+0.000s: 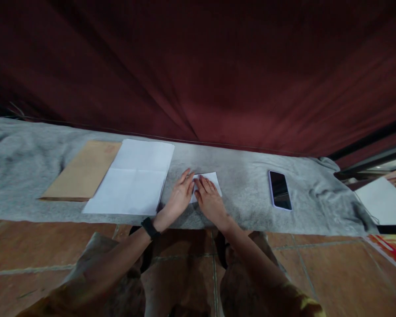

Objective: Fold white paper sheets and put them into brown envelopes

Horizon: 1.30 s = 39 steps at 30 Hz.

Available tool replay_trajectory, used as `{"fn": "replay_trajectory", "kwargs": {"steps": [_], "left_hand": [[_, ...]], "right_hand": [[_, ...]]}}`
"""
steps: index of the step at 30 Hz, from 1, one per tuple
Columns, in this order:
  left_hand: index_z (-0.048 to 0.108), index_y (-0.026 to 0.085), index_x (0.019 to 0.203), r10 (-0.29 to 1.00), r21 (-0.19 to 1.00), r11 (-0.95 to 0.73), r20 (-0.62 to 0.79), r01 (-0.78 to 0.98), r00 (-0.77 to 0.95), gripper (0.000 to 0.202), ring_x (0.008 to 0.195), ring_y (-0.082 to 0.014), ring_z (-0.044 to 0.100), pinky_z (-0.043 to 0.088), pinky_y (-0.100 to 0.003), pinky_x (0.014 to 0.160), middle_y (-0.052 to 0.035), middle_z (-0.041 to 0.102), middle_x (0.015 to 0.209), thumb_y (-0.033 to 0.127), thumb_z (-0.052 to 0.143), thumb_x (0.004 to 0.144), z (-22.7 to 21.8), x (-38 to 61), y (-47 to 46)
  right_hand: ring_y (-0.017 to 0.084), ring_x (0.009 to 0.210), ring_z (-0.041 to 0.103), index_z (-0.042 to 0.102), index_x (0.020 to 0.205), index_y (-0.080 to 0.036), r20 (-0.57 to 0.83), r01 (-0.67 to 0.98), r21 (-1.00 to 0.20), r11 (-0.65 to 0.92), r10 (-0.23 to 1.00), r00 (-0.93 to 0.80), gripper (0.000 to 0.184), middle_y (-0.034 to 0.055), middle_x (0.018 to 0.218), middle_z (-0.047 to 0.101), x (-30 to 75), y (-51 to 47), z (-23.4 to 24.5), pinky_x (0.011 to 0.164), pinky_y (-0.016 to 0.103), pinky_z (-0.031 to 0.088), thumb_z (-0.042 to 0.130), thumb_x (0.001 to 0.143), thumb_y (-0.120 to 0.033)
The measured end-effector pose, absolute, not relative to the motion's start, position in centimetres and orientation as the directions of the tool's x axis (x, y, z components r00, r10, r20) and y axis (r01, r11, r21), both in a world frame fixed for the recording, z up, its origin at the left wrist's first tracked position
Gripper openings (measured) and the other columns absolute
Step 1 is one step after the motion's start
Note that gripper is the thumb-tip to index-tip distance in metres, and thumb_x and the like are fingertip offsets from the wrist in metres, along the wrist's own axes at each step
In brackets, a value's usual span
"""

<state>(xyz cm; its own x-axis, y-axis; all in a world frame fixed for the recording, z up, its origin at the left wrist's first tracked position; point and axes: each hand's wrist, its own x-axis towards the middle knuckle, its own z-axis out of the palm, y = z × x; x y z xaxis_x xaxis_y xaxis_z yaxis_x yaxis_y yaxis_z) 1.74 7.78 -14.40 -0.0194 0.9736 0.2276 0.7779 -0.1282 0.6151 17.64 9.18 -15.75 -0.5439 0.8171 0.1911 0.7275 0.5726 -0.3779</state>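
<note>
At the bottom edge, nearest, the sleeves (305, 304) and legs of a seated person are seen above a floor of reddish-brown tiles (333, 268). From there two bare forearms are stretched forward over a narrow surface covered with grey cloth (244, 178); a black band (150, 228) is worn on the left wrist. At the middle of the cloth a small white paper (214, 178) is laid flat: plain, pale and straight-edged, its left part hidden by the hands, so that its full outline and any folds cannot be told. To the left, a stack of larger white sheets (135, 178) is crossed by faint creases, and beside it, partly covered by the stack, a flat tan envelope (82, 171) is set; whether anything is contained in it cannot be told. The small paper is pressed by the right hand (211, 203), its fingers straight and close together; the left hand (180, 193) is held unclosed, fingers extended at the paper's left edge. Well to the right a phone (280, 190) with a dark screen and lilac edge is placed. Behind everything, a dark red curtain (198, 88) is hung.
</note>
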Motion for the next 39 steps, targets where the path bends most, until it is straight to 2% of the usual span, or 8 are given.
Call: {"fn": "replay_trajectory", "kwargs": {"steps": [4,6,11,18,26,31,36,39], "left_hand": [[0.032,0.01,0.156,0.968,0.499,-0.221,0.217,0.838,0.126,0.064,0.151,-0.0283,0.034,0.033,-0.049,0.122,-0.0205,0.041,0.159,0.046,0.037,0.103,-15.3,3.7,4.5],[0.027,0.008,0.158,0.959,0.414,-0.258,0.22,0.873,0.18,0.072,0.152,-0.0298,0.03,0.03,-0.05,0.123,-0.0224,0.038,0.16,0.052,0.036,0.102,-15.7,4.2,3.2],[0.032,0.0,0.155,0.952,0.237,-0.256,0.23,0.937,0.201,0.082,0.154,-0.0323,0.027,0.027,-0.05,0.124,-0.0263,0.036,0.16,0.061,0.035,0.1,-16.1,3.7,2.0],[0.036,-0.004,0.152,0.958,0.175,-0.205,0.238,0.963,0.161,0.087,0.153,-0.0356,0.027,0.026,-0.05,0.124,-0.0283,0.033,0.16,0.064,0.039,0.097,-16.7,2.5,1.9],[0.035,-0.001,0.154,0.96,0.184,-0.183,0.245,0.966,0.135,0.074,0.151,-0.0348,0.033,0.029,-0.05,0.123,-0.0261,0.033,0.161,0.049,0.04,0.101,-16.7,1.2,1.8],[0.043,-0.003,0.148,0.963,0.134,-0.191,0.216,0.972,0.16,0.063,0.147,-0.0367,0.039,0.033,-0.052,0.12,-0.0285,0.041,0.156,0.039,0.041,0.101,-16.0,0.8,2.3],[0.055,0.006,0.139,0.963,0.03,-0.246,0.124,0.969,0.24,0.047,0.142,-0.0351,0.048,0.043,-0.05,0.113,-0.0264,0.053,0.148,0.029,0.047,0.099,-15.2,1.2,3.6],[0.06,0.01,0.134,0.964,-0.013,-0.254,0.079,0.967,0.254,0.042,0.134,-0.0359,0.056,0.05,-0.049,0.104,-0.0258,0.06,0.141,0.016,0.043,0.097,-14.6,1.9,4.1]], "right_hand": [[0.028,0.154,0.026,0.036,0.157,-0.012,0.165,0.745,-0.307,0.592,0.804,-0.572,0.057,0.015,0.166,0.03,17.9,8.9,-16.4,0.125,0.048,0.025,0.041,0.101,-0.023],[0.028,0.154,0.025,0.035,0.158,-0.012,0.165,0.764,-0.278,0.583,0.812,-0.56,0.057,0.0154,0.166,0.029,18.2,9.0,-16.6,0.125,0.048,0.024,0.04,0.102,-0.025],[0.03,0.153,0.029,0.037,0.157,-0.014,0.203,0.808,-0.221,0.547,0.836,-0.51,0.057,0.0154,0.165,0.032,18.7,9.4,-16.9,0.122,0.051,0.026,0.042,0.105,-0.035],[0.031,0.149,0.036,0.039,0.156,-0.012,0.267,0.869,-0.169,0.464,0.871,-0.413,0.059,0.0168,0.162,0.036,20.4,10.0,-17.4,0.121,0.049,0.027,0.04,0.106,-0.043],[0.032,0.147,0.038,0.039,0.156,-0.014,0.268,0.904,-0.193,0.383,0.906,-0.327,0.058,0.0154,0.161,0.039,22.2,10.7,-17.6,0.12,0.051,0.027,0.038,0.106,-0.042],[0.033,0.146,0.037,0.044,0.153,-0.013,0.199,0.927,-0.202,0.317,0.94,-0.279,0.055,0.0178,0.16,0.04,23.0,11.0,-16.4,0.119,0.051,0.026,0.041,0.105,-0.039],[0.031,0.133,0.048,0.057,0.142,-0.017,0.093,0.924,-0.309,0.223,0.975,-0.204,0.045,0.0162,0.148,0.053,22.3,10.7,-14.5,0.108,0.044,0.04,0.047,0.1,-0.03],[0.03,0.124,0.052,0.064,0.132,-0.02,0.057,0.895,-0.416,0.163,0.987,-0.153,0.039,0.0143,0.138,0.059,21.7,10.5,-13.9,0.104,0.043,0.042,0.052,0.096,-0.028]]}}
